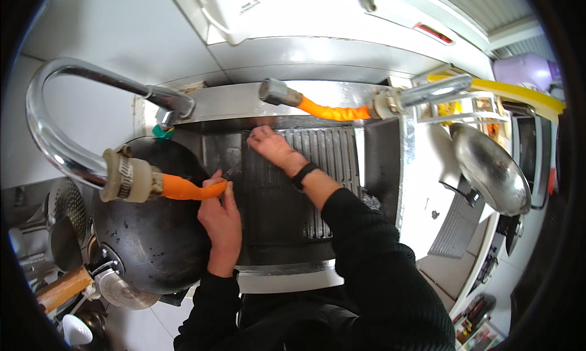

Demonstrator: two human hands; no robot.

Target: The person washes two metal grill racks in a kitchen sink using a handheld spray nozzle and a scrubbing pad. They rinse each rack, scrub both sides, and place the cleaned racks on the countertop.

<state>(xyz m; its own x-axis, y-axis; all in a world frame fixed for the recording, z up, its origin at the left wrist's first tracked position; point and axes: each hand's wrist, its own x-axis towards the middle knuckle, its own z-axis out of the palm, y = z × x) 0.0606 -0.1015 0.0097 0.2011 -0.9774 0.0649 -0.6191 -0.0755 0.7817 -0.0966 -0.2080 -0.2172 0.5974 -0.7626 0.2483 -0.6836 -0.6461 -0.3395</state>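
Note:
My left hand (pixel 220 223) grips the end of an orange hose (pixel 187 187), which is clamped to the curved chrome faucet (pixel 68 72) at the left. A thin stream, apparently water, shows near the hose's end. My right hand (pixel 273 147), with a black band at the wrist, rests at the far left part of a dark ridged metal panel (pixel 339 154) lying in the sink (pixel 382 168). Its fingers are curled, and whether they hold anything is hidden. Behind it, a second orange hose (pixel 336 111) with a metal end piece hangs from another faucet (pixel 435 92).
An upturned black wok (pixel 155 241) with a wooden handle fills the left side, beside hanging perforated ladles (pixel 68 204). A steel pan lid or bowl (pixel 492 168) stands at the right. A scouring pad (pixel 371 200) lies by the panel's right edge.

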